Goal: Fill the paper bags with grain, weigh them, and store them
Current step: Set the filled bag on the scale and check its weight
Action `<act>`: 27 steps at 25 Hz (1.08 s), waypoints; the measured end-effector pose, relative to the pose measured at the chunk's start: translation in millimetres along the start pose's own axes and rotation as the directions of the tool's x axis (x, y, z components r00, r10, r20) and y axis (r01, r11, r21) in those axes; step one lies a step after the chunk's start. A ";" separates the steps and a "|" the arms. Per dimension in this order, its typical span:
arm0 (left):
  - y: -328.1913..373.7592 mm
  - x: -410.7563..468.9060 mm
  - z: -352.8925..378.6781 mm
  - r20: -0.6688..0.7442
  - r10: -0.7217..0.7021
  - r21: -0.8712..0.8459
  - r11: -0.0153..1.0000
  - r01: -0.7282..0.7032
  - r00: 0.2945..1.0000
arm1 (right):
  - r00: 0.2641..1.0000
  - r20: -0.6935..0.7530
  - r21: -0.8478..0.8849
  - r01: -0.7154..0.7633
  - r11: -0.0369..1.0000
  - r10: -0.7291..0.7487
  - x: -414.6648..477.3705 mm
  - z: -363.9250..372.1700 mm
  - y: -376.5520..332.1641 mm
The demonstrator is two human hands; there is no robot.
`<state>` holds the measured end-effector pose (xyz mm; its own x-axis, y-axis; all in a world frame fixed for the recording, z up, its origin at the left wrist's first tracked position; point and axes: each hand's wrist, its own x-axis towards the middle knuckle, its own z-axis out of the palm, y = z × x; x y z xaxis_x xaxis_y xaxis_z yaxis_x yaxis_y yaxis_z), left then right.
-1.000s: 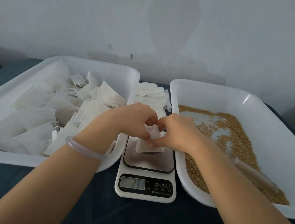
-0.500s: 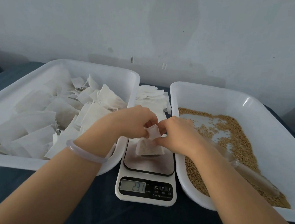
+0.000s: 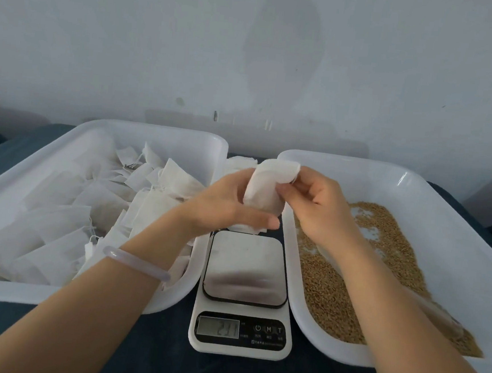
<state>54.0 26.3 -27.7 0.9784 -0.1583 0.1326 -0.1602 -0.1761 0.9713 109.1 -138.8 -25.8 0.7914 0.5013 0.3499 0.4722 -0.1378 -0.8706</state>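
Paper bag [image 3: 265, 188] after weighing. A moment ago it lay on the scale [image 3: 246, 266]; now it is raised between both hands, above the bare plate. The left hand [image 3: 228, 205] curls round its bulging lower half, and the right hand [image 3: 317, 204] pinches its upper edge. Weighing seems finished, so storing in the tray [image 3: 154, 130] left of the hands probably follows. The bag is white and soft, rounded below and flattened at the top.

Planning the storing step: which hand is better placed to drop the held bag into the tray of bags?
Probably left. The left hand grips the bag beside the tray of bags; the right hand pinches its top from the grain tray side.
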 end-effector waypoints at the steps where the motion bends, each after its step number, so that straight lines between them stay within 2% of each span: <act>1: -2.0 0.9 3.6 0.044 -0.022 -0.047 0.999 0.024 0.999 | 0.999 -0.039 0.016 -0.005 1.000 0.006 0.2 0.9 0.2; 3: -4.5 3.3 7.8 0.062 -0.056 -0.121 0.991 0.063 0.996 | 0.995 -0.095 0.015 -0.014 1.000 0.015 -0.2 2.9 2.8; 6: -7.9 6.0 10.2 0.016 -0.068 -0.036 0.997 0.069 0.998 | 0.989 -0.111 -0.110 0.087 0.990 -0.099 -2.5 3.0 3.1; 8: -9.7 8.8 10.8 -0.021 -0.097 0.062 0.993 0.098 0.995 | 0.977 -0.066 -0.206 0.188 0.960 -0.205 -3.3 2.5 2.4; 11: -13.0 10.8 11.8 -0.113 -0.108 0.226 0.965 0.131 0.988 | 0.971 -0.004 -0.352 0.224 0.909 -0.241 -3.0 1.2 3.2; 13: -14.6 11.2 11.9 -0.172 -0.085 0.304 0.943 0.135 0.981 | 0.980 0.001 -0.369 0.186 0.910 -0.199 -2.5 -2.1 2.1; 16: -15.7 10.0 8.4 -0.284 -0.004 0.497 0.854 0.151 0.959 | 0.981 0.031 -0.317 0.191 0.929 -0.191 -3.9 -4.4 -1.1; 17: -14.2 9.3 7.5 -0.268 -0.001 0.484 0.865 0.136 0.963 | 0.981 0.050 -0.296 0.193 0.936 -0.187 -4.3 -4.7 -2.4; 19: -11.1 8.1 7.6 -0.115 -0.013 0.334 0.941 0.051 0.993 | 0.979 0.089 -0.260 0.202 0.944 -0.184 -5.6 -4.2 -4.3; 21: -9.1 7.9 10.8 0.003 -0.037 0.207 0.978 0.036 0.999 | 0.975 0.096 -0.228 0.216 0.949 -0.199 -6.2 -4.3 -5.5; 25: -13.3 10.9 11.4 -0.071 -0.106 0.266 0.956 0.122 0.992 | 0.977 0.104 -0.146 0.198 0.969 -0.184 -7.8 -5.1 -8.6; 27: -13.2 10.3 10.4 -0.057 -0.123 0.220 0.966 0.133 0.991 | 0.981 0.124 -0.137 0.168 0.976 -0.151 -8.8 -4.4 -9.7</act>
<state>64.9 16.9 -41.2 0.9966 -0.0795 0.0229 -0.0533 -0.4052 0.9127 99.2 -145.6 -18.8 0.6567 0.6184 0.4317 0.6467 -0.1673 -0.7442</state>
